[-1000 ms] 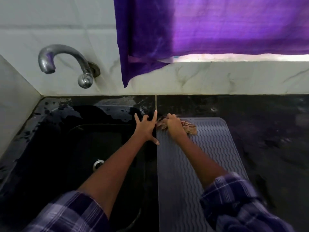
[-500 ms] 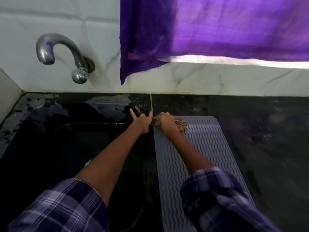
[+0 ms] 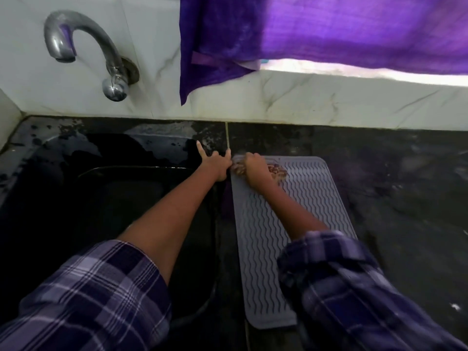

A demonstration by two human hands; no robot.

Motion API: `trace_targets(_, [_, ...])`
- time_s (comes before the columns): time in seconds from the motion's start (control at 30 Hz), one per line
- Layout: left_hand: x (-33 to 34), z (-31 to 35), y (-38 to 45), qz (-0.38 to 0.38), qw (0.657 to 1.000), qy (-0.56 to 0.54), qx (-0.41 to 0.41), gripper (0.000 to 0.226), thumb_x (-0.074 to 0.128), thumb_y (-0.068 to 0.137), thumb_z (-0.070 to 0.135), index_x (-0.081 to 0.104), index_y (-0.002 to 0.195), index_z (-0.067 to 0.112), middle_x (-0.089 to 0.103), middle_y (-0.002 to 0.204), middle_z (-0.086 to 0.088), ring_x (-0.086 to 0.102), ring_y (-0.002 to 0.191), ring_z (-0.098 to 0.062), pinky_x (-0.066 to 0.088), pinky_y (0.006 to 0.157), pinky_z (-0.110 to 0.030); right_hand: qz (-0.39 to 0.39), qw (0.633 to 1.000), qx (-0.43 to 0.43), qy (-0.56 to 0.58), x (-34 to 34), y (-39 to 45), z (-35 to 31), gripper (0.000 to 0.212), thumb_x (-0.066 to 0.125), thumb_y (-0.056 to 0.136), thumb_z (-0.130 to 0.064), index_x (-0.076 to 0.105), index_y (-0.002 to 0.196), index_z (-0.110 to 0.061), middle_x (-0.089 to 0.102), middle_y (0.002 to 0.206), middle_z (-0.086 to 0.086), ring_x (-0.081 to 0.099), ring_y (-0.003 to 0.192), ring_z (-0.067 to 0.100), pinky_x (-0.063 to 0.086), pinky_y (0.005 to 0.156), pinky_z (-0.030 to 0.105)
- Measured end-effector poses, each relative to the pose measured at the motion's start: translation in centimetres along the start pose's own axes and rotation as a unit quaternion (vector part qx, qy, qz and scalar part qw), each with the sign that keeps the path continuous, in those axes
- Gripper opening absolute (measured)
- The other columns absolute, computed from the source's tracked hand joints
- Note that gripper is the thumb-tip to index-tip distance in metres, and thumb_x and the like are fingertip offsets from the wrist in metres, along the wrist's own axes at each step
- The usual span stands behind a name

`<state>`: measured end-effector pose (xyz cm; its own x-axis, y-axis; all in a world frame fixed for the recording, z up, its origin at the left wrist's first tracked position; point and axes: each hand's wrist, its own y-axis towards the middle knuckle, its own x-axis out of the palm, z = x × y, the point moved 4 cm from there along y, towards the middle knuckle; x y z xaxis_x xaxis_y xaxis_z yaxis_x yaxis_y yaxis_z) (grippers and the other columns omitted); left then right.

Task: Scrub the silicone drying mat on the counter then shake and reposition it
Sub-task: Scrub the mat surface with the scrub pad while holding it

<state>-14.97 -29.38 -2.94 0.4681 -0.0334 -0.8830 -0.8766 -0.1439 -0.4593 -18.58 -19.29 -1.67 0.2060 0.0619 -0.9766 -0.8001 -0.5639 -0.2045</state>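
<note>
A grey silicone drying mat (image 3: pixel 268 239) with wavy ridges lies flat on the dark counter, right of the sink. My right hand (image 3: pixel 255 167) presses a brownish scrubber (image 3: pixel 277 171) onto the mat's far left corner. My left hand (image 3: pixel 217 162) rests on the counter just left of that corner, fingers spread and touching the mat's edge. Both forearms reach forward out of plaid sleeves.
A black sink (image 3: pixel 114 206) sits to the left, its rim wet. A curved metal tap (image 3: pixel 83 49) juts from the white tiled wall. A purple curtain (image 3: pixel 316 31) hangs over the window ledge. Dark stone counter (image 3: pixel 405 198) stretches right of the mat.
The right hand stays on the mat's far left corner with the scrubber, shifting slightly. The left hand's fingers have drawn in closer to the mat's edge.
</note>
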Motion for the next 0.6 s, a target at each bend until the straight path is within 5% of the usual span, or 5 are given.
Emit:
trace_targets(0.1, [0.4, 0.1, -0.4, -0.008, 1.000, -0.003, 0.000, 0.075, 0.045, 0.096, 0.012, -0.002, 0.155, 0.012, 0.021, 0.156, -0.016, 0.015, 0.146, -0.030, -0.010, 0.101, -0.077, -0.048, 0.997, -0.012, 0.064, 1.9, -4.9, 0.5, 0.025, 0.053, 0.091, -0.013, 0.064, 0.113, -0.006, 0.063, 0.119, 0.016, 0.057, 0.113, 0.032, 0.047, 0.099, 0.041])
trace_targets(0.23, [0.4, 0.5, -0.7, -0.005, 1.000, -0.017, -0.014, 0.078, 0.046, 0.096, 0.013, -0.007, 0.154, 0.010, 0.031, 0.149, -0.021, 0.015, 0.146, -0.030, -0.011, 0.103, -0.075, -0.233, 0.970, -0.008, 0.072, 3.3, -11.3, 1.1, 0.027, 0.057, 0.088, -0.008, 0.061, 0.115, -0.009, 0.062, 0.121, 0.012, 0.059, 0.114, 0.027, 0.049, 0.100, 0.039])
trace_targets(0.3, [0.3, 0.6, -0.9, -0.017, 0.999, -0.022, -0.020, 0.077, 0.045, 0.098, 0.014, -0.007, 0.154, 0.011, 0.027, 0.152, -0.021, 0.012, 0.147, -0.031, -0.011, 0.103, -0.076, -0.261, 0.961, -0.043, 0.076, 1.5, -10.0, 0.7, 0.018, 0.058, 0.087, -0.007, 0.067, 0.101, -0.013, 0.067, 0.112, 0.010, 0.064, 0.107, 0.024, 0.053, 0.096, 0.039])
trace_targets(0.47, [0.1, 0.8, -0.6, -0.018, 1.000, 0.007, -0.024, 0.072, 0.043, 0.100, 0.023, -0.003, 0.154, 0.012, 0.028, 0.152, -0.021, 0.014, 0.147, -0.030, -0.009, 0.102, -0.077, -0.055, 0.998, -0.001, 0.041, -0.4, -2.4, -0.7, 0.026, 0.063, 0.087, -0.013, 0.066, 0.110, -0.002, 0.065, 0.118, 0.018, 0.060, 0.111, 0.031, 0.045, 0.099, 0.037])
trace_targets(0.6, [0.4, 0.6, -0.3, -0.017, 0.999, 0.025, -0.021, 0.069, 0.039, 0.102, 0.025, -0.004, 0.154, 0.013, 0.028, 0.151, -0.022, 0.015, 0.146, -0.030, -0.009, 0.101, -0.077, 0.021, 0.994, -0.058, 0.086, 2.6, -8.1, -1.2, 0.019, 0.056, 0.087, -0.009, 0.071, 0.098, -0.010, 0.066, 0.105, 0.013, 0.058, 0.102, 0.028, 0.045, 0.091, 0.036])
